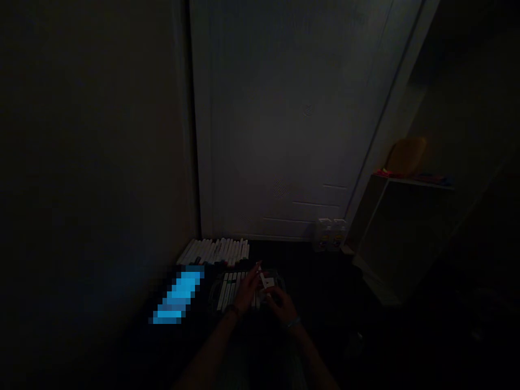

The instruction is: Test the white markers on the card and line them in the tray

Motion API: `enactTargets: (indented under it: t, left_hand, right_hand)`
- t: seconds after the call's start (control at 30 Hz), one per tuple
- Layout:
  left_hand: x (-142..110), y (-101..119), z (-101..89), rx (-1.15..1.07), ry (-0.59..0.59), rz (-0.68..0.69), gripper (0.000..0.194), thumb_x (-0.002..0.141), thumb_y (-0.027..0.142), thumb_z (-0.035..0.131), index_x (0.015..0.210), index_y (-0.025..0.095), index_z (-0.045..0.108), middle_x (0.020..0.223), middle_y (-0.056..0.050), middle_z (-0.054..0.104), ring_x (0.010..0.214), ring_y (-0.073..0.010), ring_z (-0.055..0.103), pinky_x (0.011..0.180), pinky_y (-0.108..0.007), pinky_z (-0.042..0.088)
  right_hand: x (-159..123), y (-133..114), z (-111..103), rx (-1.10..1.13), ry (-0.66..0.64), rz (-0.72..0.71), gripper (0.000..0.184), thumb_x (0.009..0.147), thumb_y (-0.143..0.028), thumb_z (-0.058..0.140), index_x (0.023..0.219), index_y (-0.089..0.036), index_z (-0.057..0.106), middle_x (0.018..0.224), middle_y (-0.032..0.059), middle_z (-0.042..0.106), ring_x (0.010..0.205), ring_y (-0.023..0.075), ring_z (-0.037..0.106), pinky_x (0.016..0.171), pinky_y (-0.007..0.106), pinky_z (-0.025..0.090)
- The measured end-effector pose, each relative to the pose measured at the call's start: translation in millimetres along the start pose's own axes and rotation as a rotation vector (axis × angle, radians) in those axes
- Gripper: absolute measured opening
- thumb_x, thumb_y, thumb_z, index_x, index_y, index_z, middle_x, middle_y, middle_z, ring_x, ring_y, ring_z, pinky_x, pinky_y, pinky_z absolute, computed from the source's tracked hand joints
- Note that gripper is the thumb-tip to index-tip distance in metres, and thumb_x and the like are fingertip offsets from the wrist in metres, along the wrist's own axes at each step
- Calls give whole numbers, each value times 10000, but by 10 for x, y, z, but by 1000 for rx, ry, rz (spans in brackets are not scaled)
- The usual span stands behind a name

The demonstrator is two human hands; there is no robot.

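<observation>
The room is very dark. My left hand (pixel 247 290) and my right hand (pixel 282 304) meet low in the middle of the view, over a dark floor. Both pinch a small white marker-like object (pixel 266 281) between the fingertips. A row of white markers (pixel 217 251) lies side by side just beyond the hands, near the door. A second group of markers (pixel 227 290) lies under and left of my left hand. Finer detail of the held object is lost in the dark.
A glowing blue pixelated rectangle (pixel 179 298) lies on the floor to the left. A pale closed door (pixel 284 119) fills the back. A white shelf unit (pixel 390 238) stands at the right, a small box (pixel 331 234) beside its foot. A wall (pixel 89 162) bounds the left.
</observation>
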State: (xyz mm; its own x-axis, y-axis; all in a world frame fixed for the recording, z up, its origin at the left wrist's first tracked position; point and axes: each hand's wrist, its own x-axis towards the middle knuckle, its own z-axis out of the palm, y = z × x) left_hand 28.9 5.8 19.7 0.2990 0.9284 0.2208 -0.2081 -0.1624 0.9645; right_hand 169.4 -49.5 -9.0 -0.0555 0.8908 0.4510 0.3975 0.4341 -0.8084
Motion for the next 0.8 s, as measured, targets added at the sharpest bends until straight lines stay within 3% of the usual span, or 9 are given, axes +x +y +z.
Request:
enactTargets:
  t: [0.13,0.43,0.6,0.8]
  left_hand:
    - [-21,50,23,-37,-12,8,651,763,442,496,1327,222,256,1080,-79,607,905,-181,589,815,-339,461]
    - [10,-44,-4,-16,38,34,625,783,427,475,1326,240,227,1025,-64,602,863,-161,591,782,-319,473]
    - [5,-49,1,-23,51,39,683,785,400,486,1340,247,118,1011,-64,611,857,-164,602,788,-346,471]
    - [14,-93,-22,-34,16,47,595,782,415,489,1286,219,240,1069,-91,594,911,-182,592,823,-367,456]
  right_hand:
    - [-4,-60,-20,28,-8,-13,203,827,-305,457,949,-221,596,882,3,632,800,151,575,712,227,433]
    - [-5,-149,-48,55,18,-6,212,823,-311,456,938,-217,607,889,11,642,824,170,583,743,250,445]
    - [-6,-111,-37,28,11,22,207,785,-310,502,925,-215,621,836,1,645,755,156,581,703,240,454]
    - [-8,-70,-24,3,4,17,199,764,-284,527,921,-218,629,838,-3,644,746,149,572,697,230,441]
